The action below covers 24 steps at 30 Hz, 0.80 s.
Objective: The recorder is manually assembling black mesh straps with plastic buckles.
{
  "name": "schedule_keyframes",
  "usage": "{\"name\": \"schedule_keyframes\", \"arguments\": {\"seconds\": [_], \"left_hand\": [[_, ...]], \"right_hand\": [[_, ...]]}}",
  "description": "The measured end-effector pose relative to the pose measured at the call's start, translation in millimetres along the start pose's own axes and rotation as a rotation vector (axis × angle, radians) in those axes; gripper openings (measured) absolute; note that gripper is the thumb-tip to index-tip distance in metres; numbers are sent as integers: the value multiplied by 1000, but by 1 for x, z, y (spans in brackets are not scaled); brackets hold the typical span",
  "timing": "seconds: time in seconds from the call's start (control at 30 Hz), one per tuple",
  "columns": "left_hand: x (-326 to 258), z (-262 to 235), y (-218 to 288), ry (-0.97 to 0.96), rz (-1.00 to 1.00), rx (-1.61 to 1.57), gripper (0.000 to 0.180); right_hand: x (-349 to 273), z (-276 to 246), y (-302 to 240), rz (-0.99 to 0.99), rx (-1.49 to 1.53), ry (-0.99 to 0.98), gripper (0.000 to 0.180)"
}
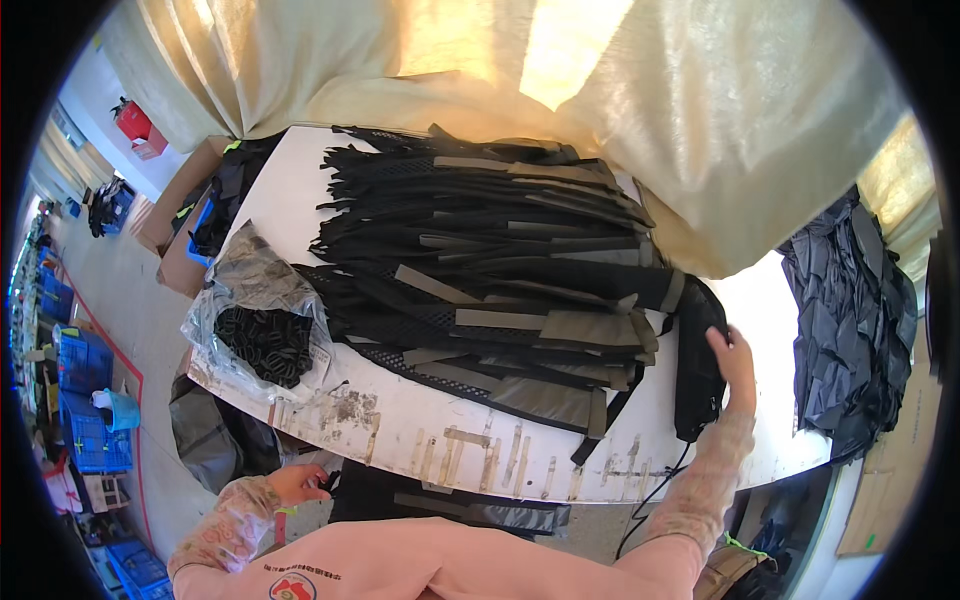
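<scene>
My right hand (pixel 735 362) is at the right edge of a long black pouch-like piece (pixel 697 365), its thumb side against the piece and its fingers curled at the edge. That piece lies lengthwise on the white table, with a black cord (pixel 640 515) hanging below it. My left hand (pixel 298 484) is low, below the table's front edge, with fingers closed on something small and dark that I cannot make out. Beside it, a flat black fabric piece with grey strips (pixel 450 505) lies near my lap. Across the table spreads a pile of black strap pieces with grey patches (pixel 480 270).
A clear plastic bag (pixel 225 290) of small black buckles (pixel 265 345) sits at the table's left. Dark folded fabric (pixel 850 320) hangs over the right side. A cardboard box (pixel 175 235) stands at left, with blue crates (pixel 92 430) farther out. Curtains (pixel 700 130) drape the far edge.
</scene>
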<state>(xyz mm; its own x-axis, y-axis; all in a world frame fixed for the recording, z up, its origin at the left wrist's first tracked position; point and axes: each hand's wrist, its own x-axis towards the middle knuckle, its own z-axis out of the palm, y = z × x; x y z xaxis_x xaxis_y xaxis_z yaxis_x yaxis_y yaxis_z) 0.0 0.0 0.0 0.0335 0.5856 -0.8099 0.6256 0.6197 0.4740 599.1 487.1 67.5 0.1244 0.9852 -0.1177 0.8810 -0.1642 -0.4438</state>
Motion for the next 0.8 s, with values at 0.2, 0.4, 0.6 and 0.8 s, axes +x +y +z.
{"name": "schedule_keyframes", "arguments": {"seconds": [0.2,0.4,0.6,0.8], "left_hand": [[18,0,29,-50,16,18,50],[14,15,23,-59,-39,67,52],[-26,-46,96,-49,251,453,67],[-35,-160,251,35,752,260,56]], "right_hand": [[-49,8,-7,-267,-254,582,10],[-19,-7,-56,-427,-249,616,12],[44,-11,-89,-438,-340,493,20],[116,-18,-139,-518,-219,538,19]]}}
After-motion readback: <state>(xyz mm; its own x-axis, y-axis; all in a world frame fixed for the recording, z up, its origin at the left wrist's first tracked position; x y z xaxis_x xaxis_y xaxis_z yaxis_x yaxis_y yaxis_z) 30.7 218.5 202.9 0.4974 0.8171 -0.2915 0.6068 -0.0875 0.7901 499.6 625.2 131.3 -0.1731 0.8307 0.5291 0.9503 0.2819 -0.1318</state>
